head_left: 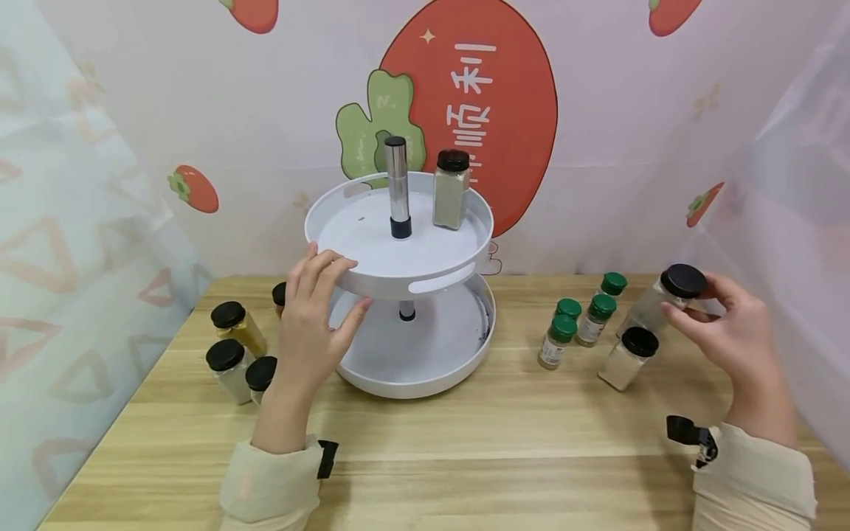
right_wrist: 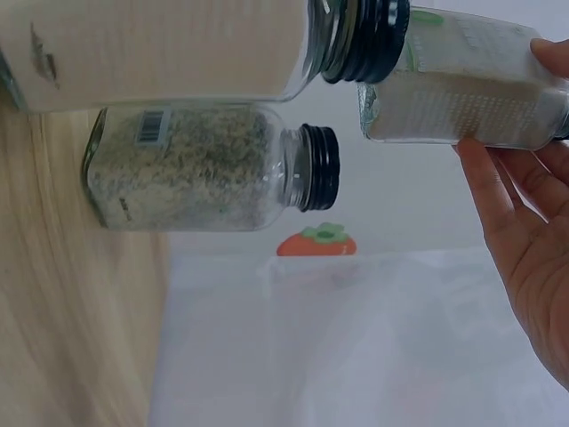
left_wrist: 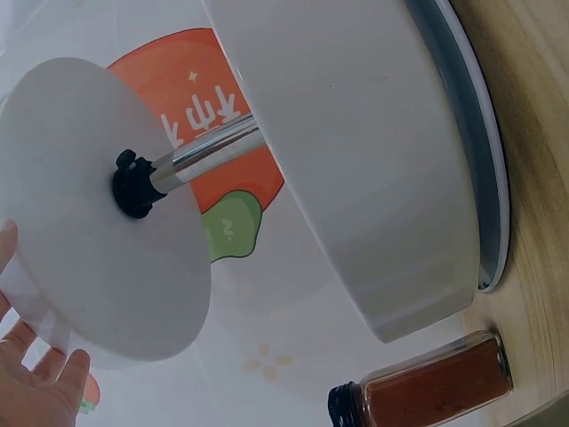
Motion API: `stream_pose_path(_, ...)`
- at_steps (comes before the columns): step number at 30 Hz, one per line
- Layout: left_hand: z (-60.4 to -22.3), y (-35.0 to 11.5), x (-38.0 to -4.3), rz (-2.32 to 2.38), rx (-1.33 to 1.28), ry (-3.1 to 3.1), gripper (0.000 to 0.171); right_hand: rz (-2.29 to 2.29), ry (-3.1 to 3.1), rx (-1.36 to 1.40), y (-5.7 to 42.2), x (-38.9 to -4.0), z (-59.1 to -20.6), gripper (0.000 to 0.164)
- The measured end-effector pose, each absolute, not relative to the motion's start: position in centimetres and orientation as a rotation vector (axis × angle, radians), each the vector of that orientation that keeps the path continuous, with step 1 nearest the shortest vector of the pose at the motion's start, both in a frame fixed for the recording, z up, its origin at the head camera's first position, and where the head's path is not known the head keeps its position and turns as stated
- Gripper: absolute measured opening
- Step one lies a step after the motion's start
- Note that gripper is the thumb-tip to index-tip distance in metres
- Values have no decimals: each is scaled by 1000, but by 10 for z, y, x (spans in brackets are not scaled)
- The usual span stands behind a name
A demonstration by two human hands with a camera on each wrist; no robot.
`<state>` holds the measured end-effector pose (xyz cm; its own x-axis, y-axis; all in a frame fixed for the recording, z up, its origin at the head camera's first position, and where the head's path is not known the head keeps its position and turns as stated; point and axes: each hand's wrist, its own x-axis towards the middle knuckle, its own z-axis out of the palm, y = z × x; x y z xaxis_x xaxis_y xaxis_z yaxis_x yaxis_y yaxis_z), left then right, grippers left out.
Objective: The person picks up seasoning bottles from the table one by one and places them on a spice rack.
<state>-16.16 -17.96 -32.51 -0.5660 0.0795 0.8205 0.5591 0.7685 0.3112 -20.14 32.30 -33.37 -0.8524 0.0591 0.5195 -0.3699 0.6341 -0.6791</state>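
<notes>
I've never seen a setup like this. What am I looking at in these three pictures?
These are a person's left hand and right hand, not a machine. The large picture comes from a camera worn on the head; the other two, turned sideways, come from wrist cameras. On the wooden table are a white two-tier stand, green-lidded bottles and black-lidded jars; another jar sits on the stand's upper tray. The left hand touches that tray's edge; the right hand holds a black-lidded jar.
</notes>
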Motion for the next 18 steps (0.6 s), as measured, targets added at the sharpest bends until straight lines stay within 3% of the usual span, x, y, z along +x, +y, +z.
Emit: stream_pose_path(18, -325, -180, -162, -700, -472, -2111, 48, 1176, -2363, 392, 285, -219, -302, 45)
